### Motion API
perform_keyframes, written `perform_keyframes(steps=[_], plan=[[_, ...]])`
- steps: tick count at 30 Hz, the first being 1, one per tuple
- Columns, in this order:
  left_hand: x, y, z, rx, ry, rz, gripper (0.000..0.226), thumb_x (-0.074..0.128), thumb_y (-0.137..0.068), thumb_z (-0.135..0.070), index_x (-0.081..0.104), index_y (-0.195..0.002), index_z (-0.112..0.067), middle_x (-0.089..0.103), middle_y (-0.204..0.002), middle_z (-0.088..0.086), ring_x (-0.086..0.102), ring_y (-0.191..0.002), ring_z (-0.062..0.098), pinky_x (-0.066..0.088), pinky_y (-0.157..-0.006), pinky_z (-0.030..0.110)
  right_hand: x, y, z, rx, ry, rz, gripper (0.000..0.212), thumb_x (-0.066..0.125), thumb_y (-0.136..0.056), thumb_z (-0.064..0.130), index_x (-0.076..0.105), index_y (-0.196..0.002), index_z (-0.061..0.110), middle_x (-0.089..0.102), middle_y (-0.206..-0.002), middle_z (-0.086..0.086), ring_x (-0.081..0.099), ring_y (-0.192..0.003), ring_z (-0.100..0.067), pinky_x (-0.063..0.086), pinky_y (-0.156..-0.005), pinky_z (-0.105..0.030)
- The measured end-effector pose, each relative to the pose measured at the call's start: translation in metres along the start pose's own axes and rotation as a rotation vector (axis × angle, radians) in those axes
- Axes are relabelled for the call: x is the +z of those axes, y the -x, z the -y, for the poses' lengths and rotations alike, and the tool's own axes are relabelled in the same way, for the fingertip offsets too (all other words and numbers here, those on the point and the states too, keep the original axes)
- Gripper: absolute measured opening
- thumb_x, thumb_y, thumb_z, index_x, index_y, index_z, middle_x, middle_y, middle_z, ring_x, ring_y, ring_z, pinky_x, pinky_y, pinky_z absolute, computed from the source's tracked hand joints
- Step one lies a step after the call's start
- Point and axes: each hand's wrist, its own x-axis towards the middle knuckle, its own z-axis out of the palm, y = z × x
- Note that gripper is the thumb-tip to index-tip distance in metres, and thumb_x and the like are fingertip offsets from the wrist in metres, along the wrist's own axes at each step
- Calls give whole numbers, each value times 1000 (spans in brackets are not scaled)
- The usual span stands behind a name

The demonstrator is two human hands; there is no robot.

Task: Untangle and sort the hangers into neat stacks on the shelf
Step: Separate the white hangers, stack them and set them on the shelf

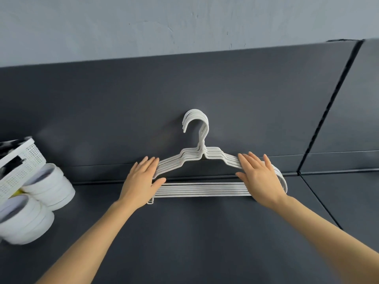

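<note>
One white basket (22, 160) and two stacks of white rolls (41, 193) sit well left of the left grip (141, 179). One stack of roughly six white hangers (196, 189) lies between both grips. All rest on a dark grey shelf (184, 232) under a pale wall (143, 27), and the left grip and right grip (260, 177) lie flat, fingers straight, on the stack's shoulders.

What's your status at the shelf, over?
Left hand and right hand open, pressing ends of the hanger stack. Hooks aligned. White rolls far left, apart.

Single head-worn view — forward and down, close over the shelf (194, 232) — wide-angle
</note>
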Motion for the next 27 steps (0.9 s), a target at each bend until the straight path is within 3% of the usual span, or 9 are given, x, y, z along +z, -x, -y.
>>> perform_keyframes(steps=[2,4,13,17,21,24,27], plan=[[3,-1,-3,-6,-42,-17,61,34,-100,-42,18,-151,-14,24,-157,-2,9,-147,15,8,-120,34,-1,-5,-1,-15,-11,6,43,38,-99,22,36,-139,8,47,-140,-5,47,-126,-25,13,-116,-46],[2,-1,-7,-22,-69,-30,58,33,-101,-39,20,-151,-12,27,-156,0,11,-147,17,11,-119,35,-5,-9,-2,-39,-27,25,40,38,-100,17,36,-139,8,50,-135,-5,54,-118,-24,18,-115,-43],[-1,1,-10,-42,-111,-7,61,32,-101,-41,13,-152,-12,20,-158,-1,7,-148,17,8,-120,35,-10,-17,-8,-88,-8,61,42,39,-100,22,36,-140,9,50,-135,-5,48,-122,-23,17,-114,-35],[-7,5,-7,-68,-6,-47,71,45,-96,-47,15,-152,-17,13,-160,0,2,-148,15,3,-120,37,-11,-8,-13,-74,-19,-29,50,52,-94,33,43,-137,9,47,-140,-8,34,-137,-27,17,-115,-46],[-9,18,3,-210,238,-106,82,60,-87,-50,20,-151,-19,16,-159,-3,6,-147,14,11,-119,38,-15,8,-35,170,-204,-175,47,47,-95,34,47,-135,9,44,-142,-11,28,-139,-30,21,-114,-49],[-3,26,6,-325,435,-61,84,66,-84,-44,19,-151,-23,14,-159,-6,13,-145,11,20,-116,34,-12,17,-46,384,-437,-99,46,40,-98,35,48,-132,6,48,-139,-10,34,-134,-27,27,-107,-35],[1,26,3,-338,463,-55,82,64,-87,-39,16,-152,-23,10,-159,-7,14,-145,10,21,-115,33,1,18,-47,465,-579,-6,48,35,-96,43,44,-133,15,50,-136,-4,39,-128,-21,32,-102,-36]])
